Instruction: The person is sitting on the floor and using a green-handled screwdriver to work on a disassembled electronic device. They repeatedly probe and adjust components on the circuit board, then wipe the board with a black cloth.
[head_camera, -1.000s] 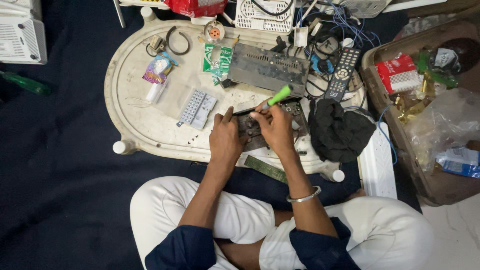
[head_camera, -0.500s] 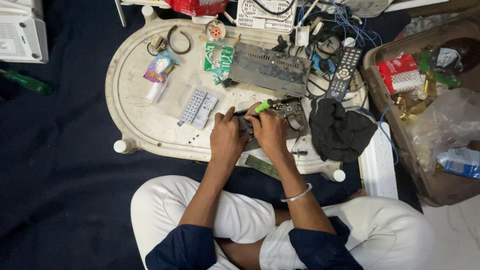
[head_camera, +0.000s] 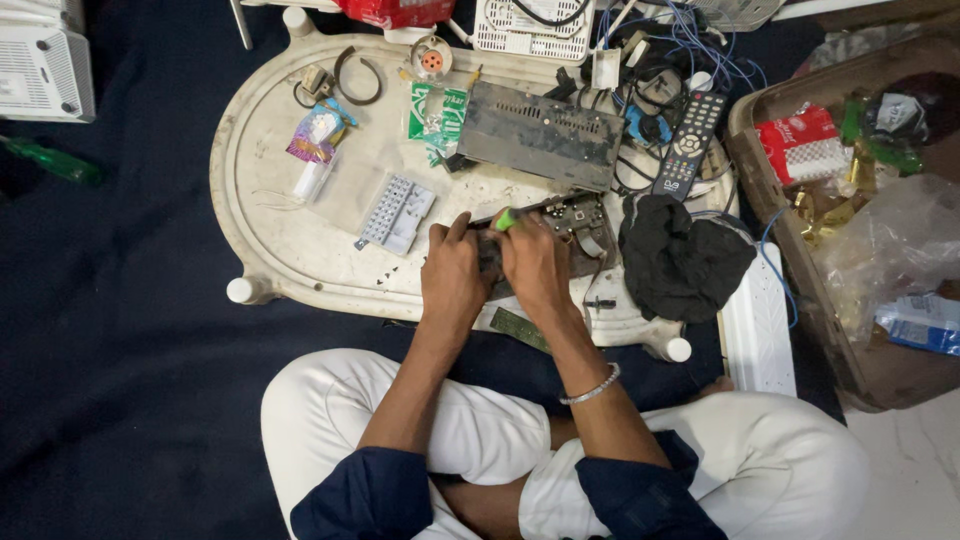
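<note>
A green-handled screwdriver (head_camera: 507, 219) is held in the closed grip of the right hand (head_camera: 537, 262), over a dark circuit board (head_camera: 565, 232) near the front edge of the cream oval upturned plastic table (head_camera: 300, 250). The board is pressed by the left hand (head_camera: 452, 275); its grip cannot be told. A black cloth (head_camera: 680, 260) crowds the right edge; bare room lies at the left edge.

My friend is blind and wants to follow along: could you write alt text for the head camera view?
Seen from above, a person sitting cross-legged works on a dark circuit board at the near edge of a cream oval tray; the left hand steadies it while the right hand holds a green-handled screwdriver. A remote control, black cloth and grey keypad lie around.
</note>
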